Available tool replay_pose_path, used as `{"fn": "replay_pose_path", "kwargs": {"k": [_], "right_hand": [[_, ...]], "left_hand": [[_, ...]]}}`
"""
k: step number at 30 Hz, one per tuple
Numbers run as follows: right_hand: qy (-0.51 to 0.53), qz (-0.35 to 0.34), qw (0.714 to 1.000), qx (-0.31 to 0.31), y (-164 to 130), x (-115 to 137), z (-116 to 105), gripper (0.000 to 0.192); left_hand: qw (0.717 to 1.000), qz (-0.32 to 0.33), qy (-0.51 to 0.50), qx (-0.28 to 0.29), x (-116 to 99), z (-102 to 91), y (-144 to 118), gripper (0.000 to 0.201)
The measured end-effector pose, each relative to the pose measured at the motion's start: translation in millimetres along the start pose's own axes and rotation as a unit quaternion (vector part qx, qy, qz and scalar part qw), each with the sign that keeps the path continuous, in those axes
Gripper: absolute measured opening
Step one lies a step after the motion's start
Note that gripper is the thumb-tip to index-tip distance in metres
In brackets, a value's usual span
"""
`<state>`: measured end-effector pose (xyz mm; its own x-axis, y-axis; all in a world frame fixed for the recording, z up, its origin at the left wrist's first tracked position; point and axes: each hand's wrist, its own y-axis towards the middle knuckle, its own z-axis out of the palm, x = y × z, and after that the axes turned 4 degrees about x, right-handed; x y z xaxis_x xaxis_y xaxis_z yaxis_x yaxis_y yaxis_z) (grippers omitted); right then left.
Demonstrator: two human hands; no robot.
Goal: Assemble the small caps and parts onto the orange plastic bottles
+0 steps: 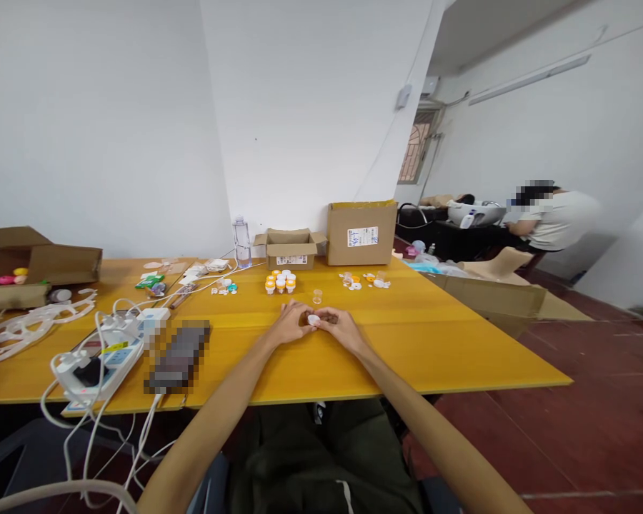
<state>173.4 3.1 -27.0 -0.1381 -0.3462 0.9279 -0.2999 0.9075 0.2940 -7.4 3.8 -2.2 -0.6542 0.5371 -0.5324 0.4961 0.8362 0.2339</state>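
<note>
White plastic shows between your hands: a small round cap (pixel 313 319) sits where the fingers of your left hand (pixel 291 323) and right hand (pixel 340 325) meet, low over the yellow worktop (pixel 418 335) at its middle. Both hands are curled closed around it, fingertips pinching in; whether the right also holds a second small piece under its fingers is too hidden to tell. The cap looks light, stiff and smooth, so it would likely slip from a loose pinch; judge the rim as the place to grip, with thumb and forefinger on opposite sides. Just beyond your hands stands a tiny clear cup (pixel 316 295), and farther back a cluster of orange-and-white capped pots (pixel 281 281). Loose small parts (pixel 365 280) lie to the right of them, before the cardboard boxes (pixel 361 232). A power strip (pixel 103 364) with cables rests well to your left
</note>
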Motion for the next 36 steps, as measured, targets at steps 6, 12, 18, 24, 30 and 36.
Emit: {"fn": "replay_pose_path", "kwargs": {"k": [6, 12, 18, 24, 30, 36], "right_hand": [[-0.006, 0.001, 1.0, 0.003, 2, -4, -1, 0.03], [-0.009, -0.001, 1.0, 0.01, 3, -6, -1, 0.03], [-0.023, 0.002, 1.0, 0.014, 3, -9, -2, 0.029], [-0.028, 0.002, 0.999, 0.022, 4, -12, -3, 0.026], [-0.027, 0.0, 0.999, 0.021, 4, -14, -3, 0.026], [-0.024, -0.005, 0.999, 0.022, 3, -9, -2, 0.026]], "left_hand": [[1.0, -0.002, 0.001, 0.004, 0, -0.4, 0, 0.027], [1.0, 0.002, -0.003, -0.002, 1, -0.2, 0, 0.029], [1.0, 0.0, -0.003, 0.002, 1, 0.0, 1, 0.029], [1.0, -0.002, 0.004, 0.001, 0, 0.2, 0, 0.026], [1.0, -0.008, 0.004, -0.003, 0, 1.5, 0, 0.025], [1.0, -0.009, 0.0, -0.002, 1, 1.8, 0, 0.026]]}}
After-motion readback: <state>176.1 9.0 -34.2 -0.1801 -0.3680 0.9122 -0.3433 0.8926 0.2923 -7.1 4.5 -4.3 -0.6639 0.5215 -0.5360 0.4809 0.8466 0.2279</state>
